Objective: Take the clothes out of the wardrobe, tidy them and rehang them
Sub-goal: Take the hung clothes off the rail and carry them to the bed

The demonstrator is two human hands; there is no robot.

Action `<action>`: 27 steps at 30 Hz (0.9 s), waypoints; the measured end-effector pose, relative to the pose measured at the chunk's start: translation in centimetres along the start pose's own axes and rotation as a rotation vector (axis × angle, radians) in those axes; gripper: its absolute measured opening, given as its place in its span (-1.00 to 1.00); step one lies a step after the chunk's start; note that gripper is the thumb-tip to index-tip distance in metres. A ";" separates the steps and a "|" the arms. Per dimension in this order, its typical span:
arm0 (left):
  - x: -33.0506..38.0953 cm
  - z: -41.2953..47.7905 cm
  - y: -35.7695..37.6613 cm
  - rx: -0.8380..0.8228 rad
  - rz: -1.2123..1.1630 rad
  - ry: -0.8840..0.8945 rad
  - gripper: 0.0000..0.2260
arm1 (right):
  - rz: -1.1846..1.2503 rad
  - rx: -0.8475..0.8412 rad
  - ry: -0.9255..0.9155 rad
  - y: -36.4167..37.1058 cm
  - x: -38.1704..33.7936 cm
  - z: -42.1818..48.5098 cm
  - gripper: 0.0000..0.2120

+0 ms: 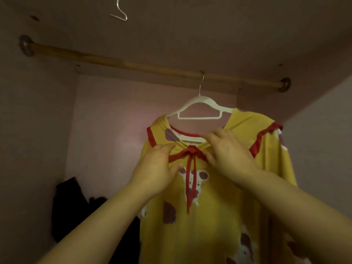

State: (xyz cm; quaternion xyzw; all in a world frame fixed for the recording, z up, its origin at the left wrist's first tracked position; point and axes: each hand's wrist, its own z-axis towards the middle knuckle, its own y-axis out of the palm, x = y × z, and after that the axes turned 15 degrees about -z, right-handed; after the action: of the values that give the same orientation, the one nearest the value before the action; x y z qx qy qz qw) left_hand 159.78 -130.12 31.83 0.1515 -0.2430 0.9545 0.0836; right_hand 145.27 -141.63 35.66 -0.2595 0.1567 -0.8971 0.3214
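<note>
Fingers [164,147] of left hand [154,168] curled, thumb below, pinching the red-trimmed collar edge of the yellow top [209,225], just left of the tie knot. Right hand [230,155] on the other side of the knot, fingers bent down onto the collar and gripping it; fingertips partly hidden in the fabric. Both hands centre frame, forearms coming up from the bottom edge.

Yellow top hangs on a white hanger [200,101], centre-right of frame. Red trim at collar and sleeve edges, brownish and white print patches on the front. Red tie [190,180] hangs down from the neckline between the hands. Hanger's metal hook sits over the wooden rod [133,64], right of the rod's middle.

Rod runs from upper left down to the right, a round metal bracket at each end: left bracket [25,45], right bracket [284,84].

Wardrobe interior: pink back wall [114,121], dim brownish top panel [190,35], side walls at left and right frame edges. Lighting low. Dark clothes [64,206] heaped at lower left, against the back wall, partly behind the left forearm. Bare metal hook [120,16] at the top edge, upper left of centre; what it hangs from is cut off.
</note>
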 end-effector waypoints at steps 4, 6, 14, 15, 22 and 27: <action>-1.6 2.8 0.7 0.074 -0.022 0.041 -0.51 | -0.114 0.181 0.042 0.8 1.7 3.9 -0.56; -2.3 3.5 1.0 0.091 -0.019 0.053 -0.54 | -0.157 0.203 0.076 1.4 2.4 5.9 -0.54; -3.9 5.3 1.8 0.096 0.045 0.035 -0.44 | -0.187 0.124 0.170 5.1 5.0 9.8 -0.30; -3.9 5.6 1.8 0.106 0.049 0.036 -0.45 | -0.180 0.140 0.160 5.5 5.3 9.9 -0.30; -2.2 8.4 0.2 0.254 0.183 0.133 -0.44 | -0.019 0.322 0.105 6.3 6.6 11.1 -0.31; -1.0 8.8 -1.7 0.395 0.347 0.166 -0.37 | 0.207 0.474 0.052 5.8 4.6 11.0 -0.29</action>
State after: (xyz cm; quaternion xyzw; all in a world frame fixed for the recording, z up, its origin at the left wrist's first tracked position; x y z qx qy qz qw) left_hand 163.33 -133.08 39.60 0.0422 -0.0668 0.9925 -0.0929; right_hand 151.33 -150.30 43.71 -0.1362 -0.0241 -0.8775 0.4592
